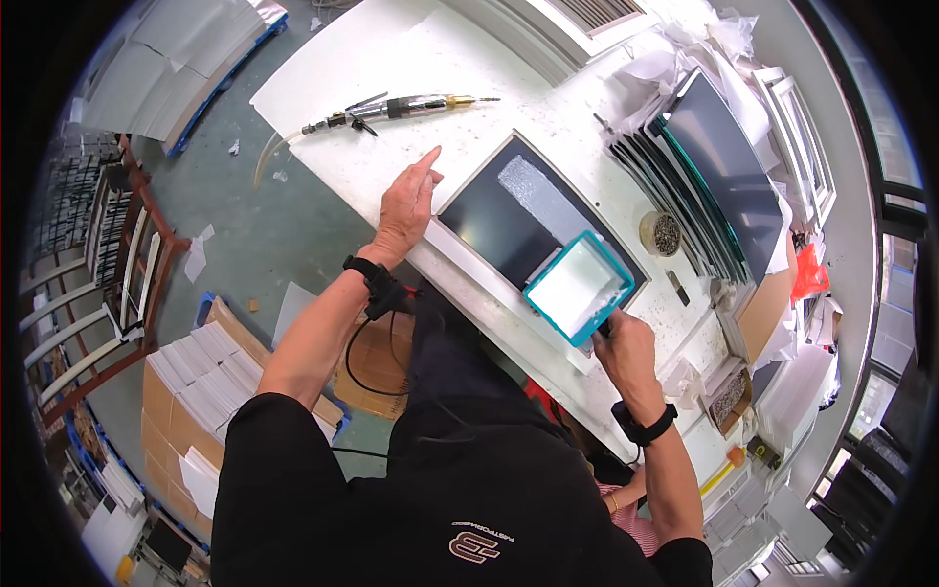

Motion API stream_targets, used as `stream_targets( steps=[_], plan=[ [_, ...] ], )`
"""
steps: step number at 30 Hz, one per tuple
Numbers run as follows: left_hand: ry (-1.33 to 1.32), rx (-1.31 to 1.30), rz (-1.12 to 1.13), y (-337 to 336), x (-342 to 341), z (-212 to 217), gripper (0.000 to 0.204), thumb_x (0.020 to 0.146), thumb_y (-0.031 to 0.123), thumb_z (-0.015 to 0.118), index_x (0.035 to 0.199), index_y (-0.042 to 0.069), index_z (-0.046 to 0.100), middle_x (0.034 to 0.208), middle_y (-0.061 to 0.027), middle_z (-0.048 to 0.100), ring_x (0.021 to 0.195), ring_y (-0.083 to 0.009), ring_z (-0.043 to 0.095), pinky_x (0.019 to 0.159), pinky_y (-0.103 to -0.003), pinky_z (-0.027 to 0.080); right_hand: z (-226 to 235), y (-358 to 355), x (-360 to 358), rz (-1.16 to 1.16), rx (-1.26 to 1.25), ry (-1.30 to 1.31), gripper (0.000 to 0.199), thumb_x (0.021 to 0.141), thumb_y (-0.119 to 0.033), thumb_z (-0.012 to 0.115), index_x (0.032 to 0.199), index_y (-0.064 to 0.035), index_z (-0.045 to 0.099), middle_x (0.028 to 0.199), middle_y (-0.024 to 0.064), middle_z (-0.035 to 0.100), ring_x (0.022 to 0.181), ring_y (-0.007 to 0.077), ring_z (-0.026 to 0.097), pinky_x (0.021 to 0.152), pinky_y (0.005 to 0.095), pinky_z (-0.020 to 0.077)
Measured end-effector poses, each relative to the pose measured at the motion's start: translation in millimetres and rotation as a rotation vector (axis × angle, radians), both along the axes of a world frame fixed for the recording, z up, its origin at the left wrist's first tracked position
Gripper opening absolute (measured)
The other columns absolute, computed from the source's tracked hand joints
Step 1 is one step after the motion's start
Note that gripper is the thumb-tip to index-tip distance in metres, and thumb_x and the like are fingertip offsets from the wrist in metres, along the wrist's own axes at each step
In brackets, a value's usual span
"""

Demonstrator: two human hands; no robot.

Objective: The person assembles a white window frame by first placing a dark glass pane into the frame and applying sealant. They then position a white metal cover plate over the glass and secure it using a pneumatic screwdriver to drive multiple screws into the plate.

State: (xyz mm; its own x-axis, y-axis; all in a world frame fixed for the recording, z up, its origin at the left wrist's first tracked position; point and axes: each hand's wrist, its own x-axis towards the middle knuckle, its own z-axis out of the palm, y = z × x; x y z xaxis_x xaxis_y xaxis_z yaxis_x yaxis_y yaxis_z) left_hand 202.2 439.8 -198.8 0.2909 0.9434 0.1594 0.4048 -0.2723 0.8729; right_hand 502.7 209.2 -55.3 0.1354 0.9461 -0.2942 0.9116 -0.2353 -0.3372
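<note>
My left hand [406, 203] is open beside the near left edge of a framed dark panel [494, 230], fingers stretched out and holding nothing. My right hand [628, 362] is closed on the dark handle of a teal-rimmed rectangular tool [579, 287] with a white face. That tool is over the panel's near right part and hides some of it. A whitish streaked band runs across the panel from its far edge toward the tool. The panel lies on a white worktable [337, 181].
A pneumatic screwdriver [406, 109] with a hose lies at the far left. To the right are a round tin of screws [660, 234], upright dark panels [704, 166] and a box of small hardware [728, 393]. Another person's arm [626, 492] shows below. Boxed white parts [210, 377] stand left.
</note>
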Motion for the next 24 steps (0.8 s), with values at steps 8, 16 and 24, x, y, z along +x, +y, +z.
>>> stream_targets(
  steps=[8,16,24],
  plan=[
    [-0.067,-0.117,-0.027,3,-5,2,0.049,0.106,0.012,0.044,0.155,0.012,0.042,0.102,-0.0145,0.072,0.095,-0.0278,0.071,0.091,-0.038,0.057,-21,96,-71,0.068,0.123,0.059,0.025,0.086,-0.018,0.076,0.097,-0.0014,0.061,0.078,0.0235,0.067,0.074,0.0463,0.066,0.065,0.054,0.0514],
    [0.093,0.11,-0.022,2,2,5,0.045,0.101,0.011,0.055,0.146,0.011,0.052,0.101,-0.0127,0.066,0.093,-0.0302,0.065,0.086,-0.042,0.053,-21,142,-59,-0.011,0.228,0.157,0.022,0.085,-0.018,0.077,0.088,0.0002,0.064,0.076,0.0245,0.065,0.073,0.0455,0.065,0.065,0.0506,0.0508],
    [0.248,0.216,-0.051,1,10,8,0.048,0.094,0.008,0.063,0.142,0.013,0.057,0.102,-0.0107,0.062,0.093,-0.0308,0.062,0.084,-0.043,0.051,-26,96,-21,0.018,0.227,0.08,0.023,0.084,-0.017,0.078,0.091,-0.0019,0.063,0.075,0.0221,0.066,0.073,0.0444,0.065,0.065,0.0518,0.0504]
  ],
)
